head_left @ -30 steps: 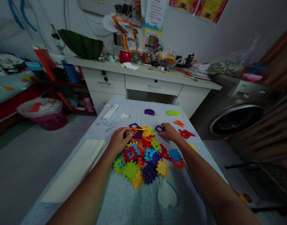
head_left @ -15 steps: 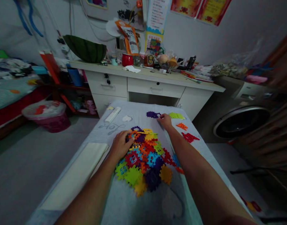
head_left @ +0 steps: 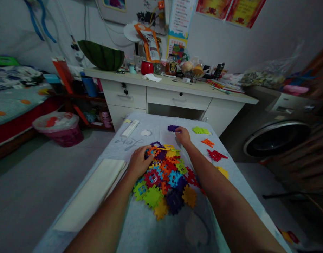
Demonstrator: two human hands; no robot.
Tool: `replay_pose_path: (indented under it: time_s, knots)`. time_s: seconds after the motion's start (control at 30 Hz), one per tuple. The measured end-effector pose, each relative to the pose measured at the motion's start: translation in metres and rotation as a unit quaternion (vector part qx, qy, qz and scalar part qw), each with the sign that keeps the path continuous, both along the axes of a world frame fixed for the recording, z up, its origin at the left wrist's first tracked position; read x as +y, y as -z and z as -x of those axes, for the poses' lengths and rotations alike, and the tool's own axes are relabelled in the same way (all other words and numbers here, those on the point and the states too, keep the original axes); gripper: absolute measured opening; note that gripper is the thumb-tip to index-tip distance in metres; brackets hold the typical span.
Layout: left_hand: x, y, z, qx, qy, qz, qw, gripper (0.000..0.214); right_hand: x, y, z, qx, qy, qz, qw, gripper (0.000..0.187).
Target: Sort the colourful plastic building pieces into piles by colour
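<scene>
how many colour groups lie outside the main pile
5: purple group by the right hand, then, down the right side, green group, orange group, red group, yellow group; that arm may hide more.

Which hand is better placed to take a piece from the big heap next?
Likely the left hand: it rests at the edge of the heap, while the right hand is farther off, at the purple pieces.

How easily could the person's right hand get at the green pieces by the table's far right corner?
Quite easily, it seems: the right hand is right beside the purple pieces, and only bare cloth appears to separate it from those green pieces.
</scene>
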State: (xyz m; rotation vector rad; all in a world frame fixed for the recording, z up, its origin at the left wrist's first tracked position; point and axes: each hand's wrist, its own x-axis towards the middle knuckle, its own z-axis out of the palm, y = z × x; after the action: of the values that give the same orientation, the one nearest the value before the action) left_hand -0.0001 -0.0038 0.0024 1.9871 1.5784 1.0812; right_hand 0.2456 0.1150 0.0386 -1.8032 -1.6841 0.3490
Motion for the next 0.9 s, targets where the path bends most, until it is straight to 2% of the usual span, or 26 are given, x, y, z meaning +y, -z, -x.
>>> replay_pose_path:
  time_s: [0.07, 0.13, 0.2, 0.27, 0.47, 0.73, 0.8, 0.9]
  knots:
    - [0.000, 0.000, 0.000, 0.000, 0.002, -0.002, 1.000, 0.036, -0.008, -0.006, 0.015, -0.005, -0.118, 0.030, 0.993, 0.024]
    - [0.000, 0.001, 0.000, -0.001, 0.006, -0.006, 1.000, 0.036, -0.015, -0.010, 0.033, -0.022, -0.223, 0.068, 0.972, 0.022]
    - [0.000, 0.001, 0.000, -0.001, 0.009, -0.005, 1.000, 0.037, -0.020, -0.013, 0.049, -0.047, -0.281, 0.091, 0.954, 0.023]
    - [0.000, 0.001, 0.000, 0.001, 0.012, -0.002, 1.000, 0.039, -0.021, -0.014, 0.063, -0.068, -0.296, 0.108, 0.947, 0.025]
    - [0.000, 0.002, 0.002, 0.010, 0.028, -0.004, 1.000, 0.038, -0.015, -0.012, 0.078, -0.085, -0.259, 0.138, 0.952, 0.020]
    - [0.000, -0.001, 0.001, 0.012, 0.029, -0.008, 0.999, 0.037, -0.008, 0.000, 0.060, -0.011, -0.189, 0.096, 0.977, 0.018]
    - [0.000, 0.000, 0.001, 0.010, 0.024, -0.005, 1.000, 0.037, -0.004, 0.005, 0.049, 0.040, -0.156, 0.077, 0.984, 0.017]
    - [0.000, 0.000, 0.001, 0.004, 0.020, 0.001, 1.000, 0.037, 0.003, 0.012, 0.029, 0.168, -0.063, 0.041, 0.983, 0.016]
